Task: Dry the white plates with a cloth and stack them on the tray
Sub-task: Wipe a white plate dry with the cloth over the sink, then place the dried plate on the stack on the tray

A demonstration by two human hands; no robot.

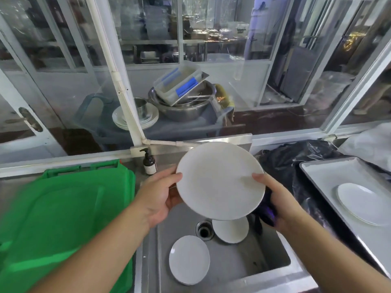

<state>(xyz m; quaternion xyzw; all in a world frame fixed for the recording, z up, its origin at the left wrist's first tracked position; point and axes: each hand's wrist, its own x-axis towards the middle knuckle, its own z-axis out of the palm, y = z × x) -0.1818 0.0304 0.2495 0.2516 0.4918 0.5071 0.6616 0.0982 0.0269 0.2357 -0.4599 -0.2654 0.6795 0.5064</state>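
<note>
Two plates (pixel 189 260) lie flat in the steel sink (pixel 232 269). Above it, the left hand (pixel 158 199) pinches a round white plate's (pixel 220 180) rim; the right hand (pixel 281 205) grips the opposite rim plus a dark cloth (pixel 267 212). Plate face tilted toward camera. One plate (pixel 364 203) on tray (pixel 321 174), right. Green bin lid (pixel 63 212) left, glass partition (pixel 190 60) behind.

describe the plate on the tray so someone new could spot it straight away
Look right of the sink to the metal tray on the counter. One white plate lies flat on it, alone, untouched by either hand, unlike the plates in the basin.
</note>
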